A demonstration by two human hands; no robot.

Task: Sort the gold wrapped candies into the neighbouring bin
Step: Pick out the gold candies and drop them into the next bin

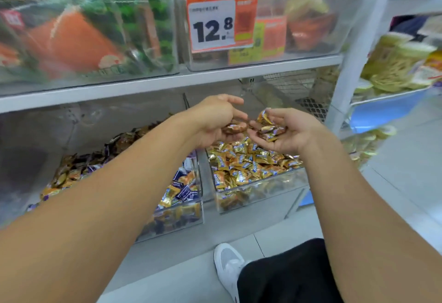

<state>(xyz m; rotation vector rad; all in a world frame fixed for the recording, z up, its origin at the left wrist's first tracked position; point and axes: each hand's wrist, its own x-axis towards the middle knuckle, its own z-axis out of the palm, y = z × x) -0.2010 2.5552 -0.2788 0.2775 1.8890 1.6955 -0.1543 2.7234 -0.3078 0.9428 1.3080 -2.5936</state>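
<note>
While both hands are hovering over the right bin (260,190), I am cupping gold wrapped candies (269,128) in my right hand (287,130), fingers spread, and my left hand (215,121) is pinching one candy (234,127) beside the mixed bin (181,204).

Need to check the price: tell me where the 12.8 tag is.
In the head view, the 12.8 price tag hangs upper centre on the front of a clear upper-shelf bin, directly above both hands and the gold candy bin below.
</note>
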